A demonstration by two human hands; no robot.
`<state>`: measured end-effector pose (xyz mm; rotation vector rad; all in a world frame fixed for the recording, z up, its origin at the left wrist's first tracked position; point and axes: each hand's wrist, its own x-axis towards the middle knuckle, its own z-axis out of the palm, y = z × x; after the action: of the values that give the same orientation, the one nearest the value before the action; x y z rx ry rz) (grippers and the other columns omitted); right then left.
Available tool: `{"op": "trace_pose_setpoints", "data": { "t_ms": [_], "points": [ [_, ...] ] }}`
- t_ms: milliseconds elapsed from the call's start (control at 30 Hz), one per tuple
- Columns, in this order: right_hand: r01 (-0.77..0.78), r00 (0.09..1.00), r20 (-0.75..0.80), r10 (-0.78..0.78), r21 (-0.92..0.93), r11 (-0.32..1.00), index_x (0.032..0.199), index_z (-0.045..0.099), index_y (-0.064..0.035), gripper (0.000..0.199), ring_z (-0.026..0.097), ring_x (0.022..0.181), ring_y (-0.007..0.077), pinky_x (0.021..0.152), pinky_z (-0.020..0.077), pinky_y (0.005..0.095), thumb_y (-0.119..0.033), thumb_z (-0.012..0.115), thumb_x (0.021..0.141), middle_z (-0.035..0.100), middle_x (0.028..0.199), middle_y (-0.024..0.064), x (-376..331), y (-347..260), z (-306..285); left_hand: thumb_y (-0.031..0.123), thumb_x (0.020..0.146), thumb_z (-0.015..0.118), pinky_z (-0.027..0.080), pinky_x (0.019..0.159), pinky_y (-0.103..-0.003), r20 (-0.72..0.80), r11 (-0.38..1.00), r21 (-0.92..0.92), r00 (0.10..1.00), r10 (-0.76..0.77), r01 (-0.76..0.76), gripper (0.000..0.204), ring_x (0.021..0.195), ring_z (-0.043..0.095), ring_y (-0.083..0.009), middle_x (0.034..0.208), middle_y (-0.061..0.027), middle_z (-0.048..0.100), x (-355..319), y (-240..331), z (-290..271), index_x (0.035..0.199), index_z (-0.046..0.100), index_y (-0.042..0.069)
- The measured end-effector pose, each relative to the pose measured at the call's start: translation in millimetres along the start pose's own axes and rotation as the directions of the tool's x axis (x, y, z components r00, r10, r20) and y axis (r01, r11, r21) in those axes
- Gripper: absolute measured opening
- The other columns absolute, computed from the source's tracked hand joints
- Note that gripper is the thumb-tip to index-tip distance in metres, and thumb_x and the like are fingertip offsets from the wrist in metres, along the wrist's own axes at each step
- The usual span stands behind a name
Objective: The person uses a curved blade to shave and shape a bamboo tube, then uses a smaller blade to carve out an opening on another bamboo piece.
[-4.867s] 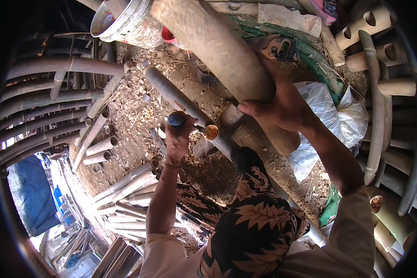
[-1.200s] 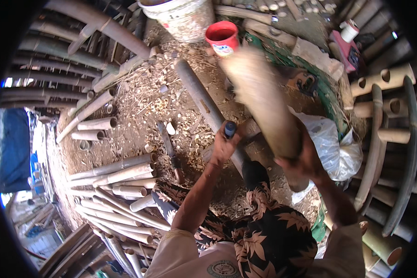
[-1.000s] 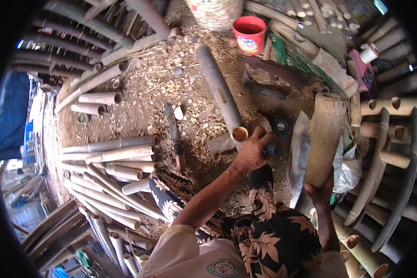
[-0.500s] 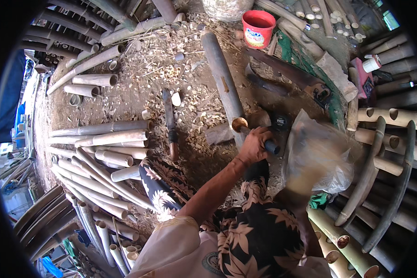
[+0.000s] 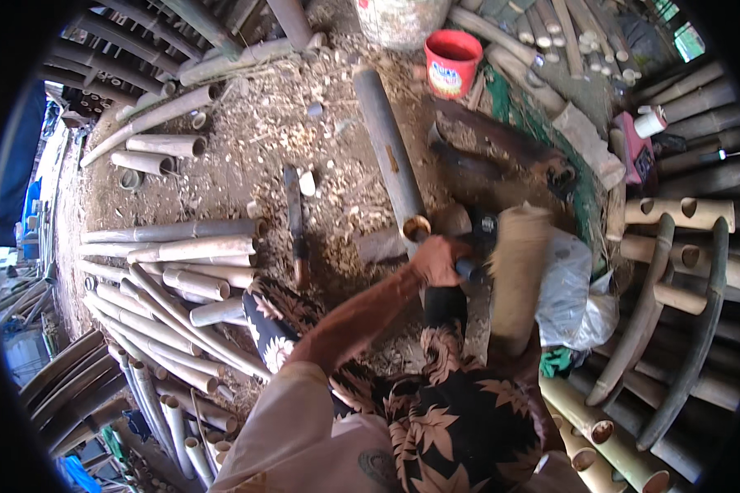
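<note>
My left hand (image 5: 436, 259) reaches forward and is closed on a tool with a dark handle (image 5: 467, 268), right beside the cut end of a long dark bamboo pole (image 5: 386, 156) lying on the ground. To its right a short, thick, pale bamboo section (image 5: 515, 275) stands upright and blurred. It is held from below by my right hand, which is hidden behind its lower end and my patterned clothing.
A long knife (image 5: 294, 222) lies on the wood chips left of the pole. Cut bamboo tubes (image 5: 173, 275) are stacked at the left. A red bucket (image 5: 452, 62) stands at the back, a white plastic bag (image 5: 574, 287) and curved holed bamboo pieces (image 5: 674, 246) at the right.
The thick bamboo section came down from high in front of me to upright at my right. My left hand stayed on the tool by the pole's cut end.
</note>
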<state>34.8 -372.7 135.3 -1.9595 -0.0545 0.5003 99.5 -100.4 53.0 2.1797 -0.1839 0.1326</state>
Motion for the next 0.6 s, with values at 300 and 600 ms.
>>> {"op": "trace_pose_setpoints", "data": {
  "t_ms": [300, 600],
  "points": [
    [0.058, 0.989, -0.144, -0.012, 0.321, 0.945, 0.138, 0.031, -0.0002, 0.098, 0.061, 0.094, 0.0237, 0.083, 0.0526, 0.0386, -0.014, 0.088, 0.060, 0.058, 0.109, 0.0130, -17.4, -21.5, -34.4, 0.019, 0.065, 0.075, 0.053, 0.065, -0.035, -0.414, 0.768, -0.579, 0.713, -0.566, 0.274, 0.023, 0.069, 0.067, -0.0279, 0.073, -0.0129, 0.065, 25.3, 0.3, -25.5, 0.082, 0.066, 0.004],
    [0.367, 0.926, 0.094, -0.366, 0.006, 0.930, 0.134, 0.040, 0.0010, 0.085, 0.059, 0.101, 0.0224, 0.081, 0.0527, 0.0372, -0.027, 0.080, 0.065, 0.059, 0.114, 0.0166, -12.0, 11.1, -87.0, 0.015, 0.061, 0.071, 0.053, 0.066, -0.036, -0.170, 0.960, -0.272, 0.979, -0.110, 0.061, 0.022, 0.074, 0.067, -0.0308, 0.077, -0.0098, 0.066, -4.2, 11.8, -4.1, 0.081, 0.066, 0.007]
  ]
}}
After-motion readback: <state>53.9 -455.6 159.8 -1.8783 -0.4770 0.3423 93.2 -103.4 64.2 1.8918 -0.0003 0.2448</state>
